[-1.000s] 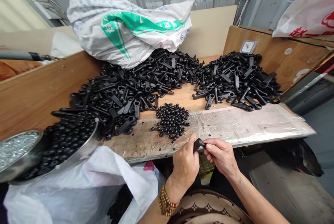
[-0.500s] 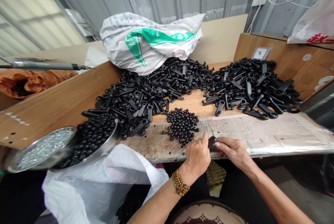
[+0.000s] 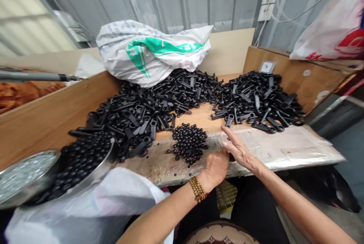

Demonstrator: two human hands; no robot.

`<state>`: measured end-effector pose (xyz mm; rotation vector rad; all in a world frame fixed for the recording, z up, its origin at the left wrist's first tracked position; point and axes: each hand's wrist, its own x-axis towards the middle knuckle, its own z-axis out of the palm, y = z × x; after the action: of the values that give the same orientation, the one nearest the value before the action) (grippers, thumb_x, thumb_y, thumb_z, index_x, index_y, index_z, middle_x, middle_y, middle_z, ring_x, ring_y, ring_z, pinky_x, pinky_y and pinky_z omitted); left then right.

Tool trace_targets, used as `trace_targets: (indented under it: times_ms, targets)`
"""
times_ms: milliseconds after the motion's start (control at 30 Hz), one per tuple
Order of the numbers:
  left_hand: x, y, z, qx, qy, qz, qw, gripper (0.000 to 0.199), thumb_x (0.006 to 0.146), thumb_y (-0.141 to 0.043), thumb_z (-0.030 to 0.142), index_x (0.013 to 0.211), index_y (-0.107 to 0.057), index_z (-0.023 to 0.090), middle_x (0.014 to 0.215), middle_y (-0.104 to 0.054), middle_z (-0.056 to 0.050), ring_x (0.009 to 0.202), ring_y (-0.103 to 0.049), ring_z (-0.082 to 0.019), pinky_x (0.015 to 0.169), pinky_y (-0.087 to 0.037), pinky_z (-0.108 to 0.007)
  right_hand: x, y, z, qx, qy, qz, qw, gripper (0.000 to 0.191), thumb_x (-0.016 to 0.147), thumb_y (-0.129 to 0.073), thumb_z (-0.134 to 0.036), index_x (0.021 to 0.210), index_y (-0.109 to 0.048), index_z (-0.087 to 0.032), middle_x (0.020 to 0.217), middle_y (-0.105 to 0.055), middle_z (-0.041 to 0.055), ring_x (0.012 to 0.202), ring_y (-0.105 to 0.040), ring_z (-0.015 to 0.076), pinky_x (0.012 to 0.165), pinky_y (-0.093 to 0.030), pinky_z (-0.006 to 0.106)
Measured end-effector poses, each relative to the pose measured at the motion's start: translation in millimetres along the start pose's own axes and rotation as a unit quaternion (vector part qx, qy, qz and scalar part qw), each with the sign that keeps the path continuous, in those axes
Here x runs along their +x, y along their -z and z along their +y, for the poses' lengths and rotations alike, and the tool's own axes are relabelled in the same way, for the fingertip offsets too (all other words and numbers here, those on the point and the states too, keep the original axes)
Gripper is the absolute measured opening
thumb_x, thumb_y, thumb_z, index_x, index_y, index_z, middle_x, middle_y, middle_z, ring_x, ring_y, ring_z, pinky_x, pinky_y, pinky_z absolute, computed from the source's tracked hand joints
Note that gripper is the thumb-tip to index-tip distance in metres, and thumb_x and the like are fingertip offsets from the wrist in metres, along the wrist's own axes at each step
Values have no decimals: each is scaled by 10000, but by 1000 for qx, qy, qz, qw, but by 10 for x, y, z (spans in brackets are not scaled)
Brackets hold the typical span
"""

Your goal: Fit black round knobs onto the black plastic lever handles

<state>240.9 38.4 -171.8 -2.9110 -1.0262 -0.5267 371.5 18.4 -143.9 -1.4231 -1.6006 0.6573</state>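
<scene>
My left hand (image 3: 217, 168), with a beaded bracelet at its wrist, is closed over the bench's front edge. A small dark end of a black plastic handle (image 3: 231, 157) shows beside its fingers; the rest is hidden. Just right of it, my right hand (image 3: 241, 153) has its fingers stretched forward with nothing seen in them. Its fingertips are close to a black handle (image 3: 229, 120) at the front of the right-hand pile of black handles (image 3: 256, 99). Small black balls (image 3: 189, 141) lie in a cluster left of my hands.
A larger pile of black handles (image 3: 136, 115) spreads at the left, under a white woven sack (image 3: 153, 50). Metal bowls hold black balls (image 3: 82, 156) and silvery small parts (image 3: 27, 172). A white bag (image 3: 93, 206) hangs at the front left; a wooden board (image 3: 295, 77) stands right.
My right hand has come off the black handle and stretched its fingers forward towards the right pile. My left hand stays closed near the edge. The view has shifted to the right.
</scene>
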Motion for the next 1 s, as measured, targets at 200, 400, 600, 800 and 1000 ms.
trace_targets:
  times_ms: [200, 400, 600, 800, 1000]
  targets:
    - [58, 186, -222, -95, 15, 57, 994, 300, 697, -474, 74, 986, -541, 118, 820, -663, -87, 753, -647, -217, 693, -538, -331, -116, 231, -185, -62, 78, -52, 994, 318, 834, -558, -309, 1140, -623, -255, 944, -673, 54, 840, -621, 200, 771, -480, 311]
    - [278, 561, -835, -216, -30, 316, 923, 443, 744, -614, 274, 1129, -472, 107, 1069, -589, -150, 1042, -554, -249, 921, -459, -383, 434, 574, -365, -163, 99, 19, 981, 198, 827, -557, -339, 894, -698, -217, 828, -678, 43, 732, -612, 176, 685, -462, 278]
    - [188, 620, -1377, -115, 104, 478, 864, 488, 733, -616, 143, 1189, -451, 83, 1050, -573, -155, 1023, -557, -254, 889, -471, -417, 1766, 1083, -304, -435, 58, 171, 882, 290, 830, -494, -372, 944, -682, -183, 918, -674, 56, 855, -601, 205, 749, -424, 287]
    - [171, 598, -1363, -50, 72, 447, 890, 572, 685, -650, 89, 1214, -439, 36, 1041, -577, -189, 1051, -542, -305, 863, -479, -450, 3159, 1213, 68, -653, -66, 76, 750, 353, 864, -374, -241, 1046, -645, -107, 1045, -611, 192, 973, -556, 300, 751, -413, 347]
    - [195, 580, -1372, -37, 80, 434, 897, 593, 676, -644, 45, 1228, -428, 33, 985, -586, -174, 1032, -545, -306, 838, -473, -444, 3896, 1177, 498, -667, -103, -4, 738, 324, 805, -434, -96, 1038, -641, -8, 1039, -604, 267, 982, -562, 321, 787, -424, 407]
